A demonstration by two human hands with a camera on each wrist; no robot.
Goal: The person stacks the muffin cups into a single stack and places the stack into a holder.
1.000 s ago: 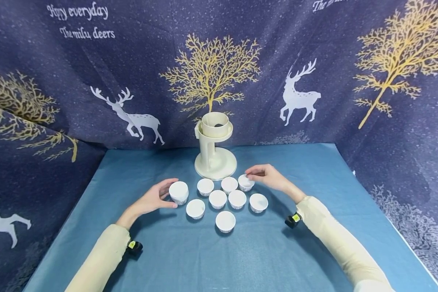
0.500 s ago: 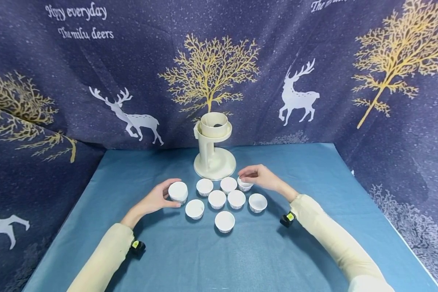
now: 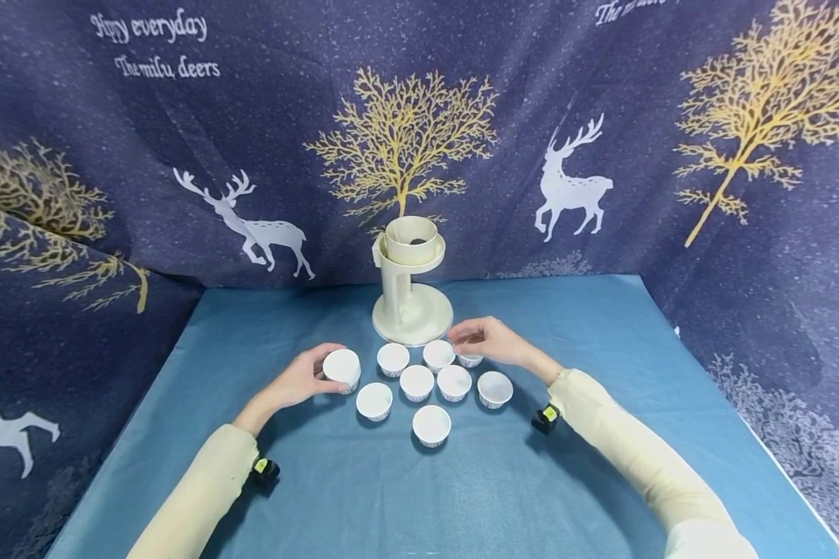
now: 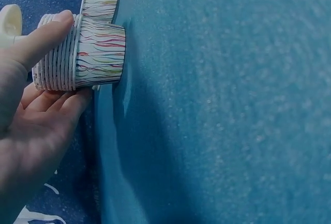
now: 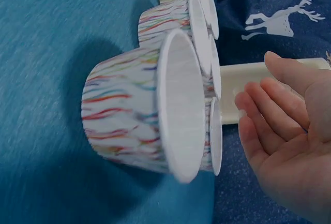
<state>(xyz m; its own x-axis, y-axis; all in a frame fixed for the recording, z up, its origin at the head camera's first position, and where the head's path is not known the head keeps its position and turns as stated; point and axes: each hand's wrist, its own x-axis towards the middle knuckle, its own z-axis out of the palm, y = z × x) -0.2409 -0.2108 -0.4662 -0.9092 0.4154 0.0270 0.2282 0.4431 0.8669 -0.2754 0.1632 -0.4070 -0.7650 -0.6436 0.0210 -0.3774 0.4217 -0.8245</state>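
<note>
My left hand (image 3: 299, 379) grips a stack of nested paper baking cups (image 4: 99, 53), thumb on one side and fingers on the other. The cups are white inside, with coloured wavy lines outside. To the right of the stack stand several single cups, among them a front cup (image 3: 431, 425) and a right-hand cup (image 5: 124, 107). My right hand (image 3: 489, 340) hovers over the back right of this group, fingers loosely bent and nothing between them. It partly hides the back right cup (image 3: 471, 361), and its fingertips are near the back middle cup (image 3: 439, 355).
Behind the cups stands a cream-coloured stand (image 3: 395, 291) with a round base and a ring holding a cream cup-shaped container (image 3: 411, 239). A blue cloth (image 3: 363, 497) covers the table. Dark blue fabric (image 3: 266, 116) with deer and trees hangs behind.
My right hand has moved left from above the back right cup towards the back middle one. My left thumb has come in against the stack. The single cups stay in place.
</note>
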